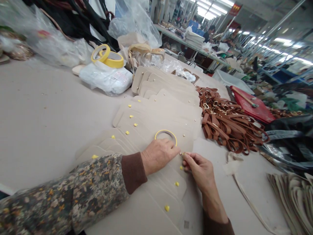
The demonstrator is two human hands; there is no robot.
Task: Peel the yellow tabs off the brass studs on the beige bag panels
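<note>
Head view, left to right. Left hand (pixel 158 154) lies palm down on the fanned row of beige panels (pixel 156 125), fingers flat and slightly spread, gripping nothing; its fingertips rest at the near edge of the tape ring (pixel 166 136), which lies flat on a panel just beyond the knuckles. Right hand (pixel 199 169) sits just right of the left, fingertips almost touching the left forefinger; thumb and forefinger are pinched shut on something tiny at the panel's stud (pixel 181 153), too small to say what.

Key relation: the pinch point is right at the gap between the two hands, so the stud lies directly ahead of the right fingertips and just off the left forefinger tip. Right hand is the nearer one by a hair. Yellow dots (pixel 167 208) run along the panel row in a diagonal, from far left down toward the near right; the closest unpressed-looking ones lie just under the right hand, toward the wearer. The panels' long axis runs away and to the right.

Right of the hands: heap of brown straps (pixel 227 124), well apart, then a red mat (pixel 254 107). Table (pixel 44 114) grey. Tape rolls (pixel 109 57) far back left.
</note>
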